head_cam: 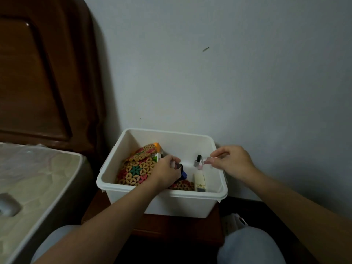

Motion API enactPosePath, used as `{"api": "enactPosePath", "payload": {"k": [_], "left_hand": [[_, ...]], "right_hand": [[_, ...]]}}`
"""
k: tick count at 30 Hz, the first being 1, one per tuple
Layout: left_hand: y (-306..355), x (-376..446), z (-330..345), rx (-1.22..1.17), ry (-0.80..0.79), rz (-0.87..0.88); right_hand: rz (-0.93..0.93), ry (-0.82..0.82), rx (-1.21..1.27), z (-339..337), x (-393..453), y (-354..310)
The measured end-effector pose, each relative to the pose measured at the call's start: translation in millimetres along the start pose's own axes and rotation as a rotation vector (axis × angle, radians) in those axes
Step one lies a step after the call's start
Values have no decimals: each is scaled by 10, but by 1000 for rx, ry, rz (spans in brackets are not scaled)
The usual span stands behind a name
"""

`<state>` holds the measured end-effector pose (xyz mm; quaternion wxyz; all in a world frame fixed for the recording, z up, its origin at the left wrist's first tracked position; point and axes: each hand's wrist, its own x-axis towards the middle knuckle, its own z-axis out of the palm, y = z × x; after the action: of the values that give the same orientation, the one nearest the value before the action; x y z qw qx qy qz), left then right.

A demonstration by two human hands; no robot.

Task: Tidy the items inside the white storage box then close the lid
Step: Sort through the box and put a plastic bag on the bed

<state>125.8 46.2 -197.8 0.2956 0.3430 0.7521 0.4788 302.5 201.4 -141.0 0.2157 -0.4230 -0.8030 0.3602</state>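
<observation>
hands are both over the white storage box (162, 201), which sits open on a small dark wooden table (171, 225) in the corner between the bed (38, 178) on the left and the grey wall (228, 73) beyond. your left hand (165, 173) reaches down into the middle of the box with its fingers (174, 161) curled round a small dark item (181, 169) with some blue on it; what it is cannot be made out. you seem to be lifting or shifting it so the loose pieces stop lying across one another. your right hand (231, 161) hangs over the right rim, fingertips pinching a small pale, pinkish thing (206, 161), held just beside the nail polish bottle (198, 161) with the black cap, which stands upright near the right wall. my guess is you are bringing the small bottles together on that side. the flower-pattern woven mats (137, 168) lean stacked against the left wall, which keeps the flat pieces out of the way and leaves the floor of the box free for upright things; another mat lies flat under your left wrist. a cream rectangular case (199, 181) lies against the near wall, with a mark at its near end too small to read. an orange and white piece (157, 149) pokes up behind the mats. no brand or writing is legible anywhere. the lid is not in view, so closing is not yet done.
</observation>
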Motion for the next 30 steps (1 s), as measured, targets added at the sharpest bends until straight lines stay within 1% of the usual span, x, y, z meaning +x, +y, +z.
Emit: {"api": "enactPosePath", "payload": {"k": [3,5,8,12,15,16,18,21,22,25,27,28,29,30], "left_hand": [[-66,148,6,19,-82,-98],[-118,283,16,91,-91,-69],[-157,487,41,158,-30,24],[-182,733,103,162,29,62],[-165,850,146,238,63,119],[-163,872,158,269,67,141],[-179,910,180,311,64,159],[-254,958,211,332,56,124],[-285,965,212,331,59,115],[-383,986,184,328,80,90],[-415,986,171,332,81,76],[-410,984,171,333,80,74],[-394,991,175,332,81,77],[-385,1002,182,329,80,78]], "right_hand": [[-68,-13,-141,67,157,2],[-138,-12,-218,150,280,13],[-205,-62,-315,300,506,11],[-161,-143,-357,536,830,13],[-120,-218,-378,684,1071,21],[-133,-244,-405,733,1139,29],[-195,-277,-521,827,1250,53],[-137,-333,-676,1001,1342,85],[-107,-354,-694,1071,1368,100],[-131,-412,-791,1236,1411,130],[-90,-486,-954,1309,1486,90],[-136,-538,-1072,1359,1536,70],[-169,-572,-1129,1364,1558,55],[-174,-616,-1129,1375,1572,84]]}}
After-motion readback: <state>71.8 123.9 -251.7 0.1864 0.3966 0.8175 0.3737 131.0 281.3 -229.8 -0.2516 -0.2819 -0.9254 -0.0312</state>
